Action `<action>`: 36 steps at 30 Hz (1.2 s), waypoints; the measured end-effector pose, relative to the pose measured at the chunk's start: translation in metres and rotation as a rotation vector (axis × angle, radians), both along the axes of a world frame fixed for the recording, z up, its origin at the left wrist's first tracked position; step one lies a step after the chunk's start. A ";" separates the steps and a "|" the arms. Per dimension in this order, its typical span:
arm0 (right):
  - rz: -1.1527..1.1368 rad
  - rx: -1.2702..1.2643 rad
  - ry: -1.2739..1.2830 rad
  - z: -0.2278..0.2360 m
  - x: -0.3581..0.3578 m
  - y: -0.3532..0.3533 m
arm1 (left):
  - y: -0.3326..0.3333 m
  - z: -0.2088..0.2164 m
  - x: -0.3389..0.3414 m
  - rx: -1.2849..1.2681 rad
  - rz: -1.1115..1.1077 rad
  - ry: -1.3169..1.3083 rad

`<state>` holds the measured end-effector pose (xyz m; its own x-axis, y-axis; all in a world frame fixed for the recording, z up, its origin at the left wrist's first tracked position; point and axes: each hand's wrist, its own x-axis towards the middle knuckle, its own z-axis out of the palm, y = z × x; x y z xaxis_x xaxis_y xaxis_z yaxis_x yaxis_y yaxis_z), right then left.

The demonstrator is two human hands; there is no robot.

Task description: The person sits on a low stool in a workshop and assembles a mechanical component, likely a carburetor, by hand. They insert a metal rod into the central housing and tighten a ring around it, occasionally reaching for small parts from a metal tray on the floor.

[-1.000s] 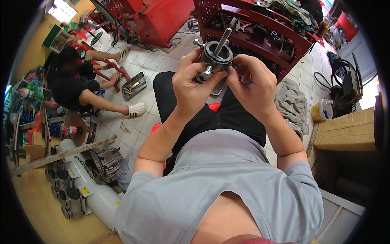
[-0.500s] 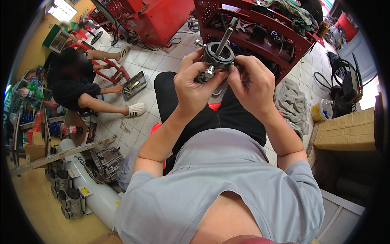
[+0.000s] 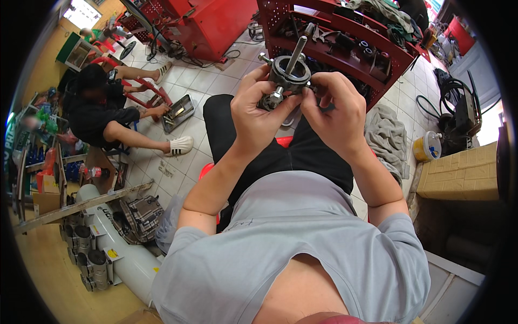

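Observation:
Above my lap, my left hand [image 3: 252,110] is closed around a round metal clamp-like part [image 3: 293,84]. The part is a dark steel ring with a plain metal rod [image 3: 297,53] standing up out of its opening, tilted slightly right. A hex-head bolt [image 3: 277,95] sticks out of its near side, by my left thumb, and another bolt [image 3: 264,57] juts from its far left. My right hand [image 3: 339,110] is at the ring's right side. Its thumb and index finger pinch a small screw end [image 3: 309,85] there; the other fingers are curled.
Ahead stands a red tool cart [image 3: 345,54] with tools and parts on its shelves. Grey cloth [image 3: 386,137] lies on the floor at right, near a yellow-and-white bucket [image 3: 428,146]. At left a seated co-worker [image 3: 100,102] reaches into a metal tray [image 3: 181,114].
My hands and the metal part stay almost in place, with only a slight shift of the right fingers at the screw end. The co-worker's hand has moved slightly over the tray.

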<state>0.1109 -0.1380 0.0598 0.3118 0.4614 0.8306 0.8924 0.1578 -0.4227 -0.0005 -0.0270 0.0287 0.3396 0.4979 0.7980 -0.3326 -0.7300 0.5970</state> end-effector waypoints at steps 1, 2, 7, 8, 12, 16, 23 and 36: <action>0.003 -0.001 0.008 0.000 0.000 0.000 | 0.000 0.000 0.000 -0.008 -0.008 0.000; 0.006 -0.001 0.016 0.000 0.000 -0.001 | 0.000 0.000 0.000 -0.013 -0.008 0.004; 0.030 -0.009 0.004 -0.002 0.001 0.000 | 0.001 -0.003 0.000 -0.021 -0.025 -0.004; 0.032 -0.009 0.002 -0.002 0.001 0.000 | 0.001 -0.002 0.000 -0.012 -0.020 -0.002; 0.036 -0.008 -0.020 -0.002 0.001 0.000 | 0.001 -0.002 0.000 -0.003 -0.019 0.004; 0.054 -0.010 0.008 -0.004 0.002 0.000 | 0.000 -0.002 -0.001 -0.024 -0.032 -0.007; 0.043 0.013 0.022 0.002 0.000 -0.002 | -0.001 0.002 -0.002 0.010 0.004 0.005; -0.018 0.011 -0.095 -0.002 0.001 -0.001 | -0.002 -0.003 0.001 -0.010 -0.018 -0.018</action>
<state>0.1123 -0.1390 0.0577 0.2392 0.4467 0.8621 0.9313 0.1456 -0.3338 0.0006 -0.0289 0.0254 0.3343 0.4994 0.7993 -0.3567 -0.7180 0.5977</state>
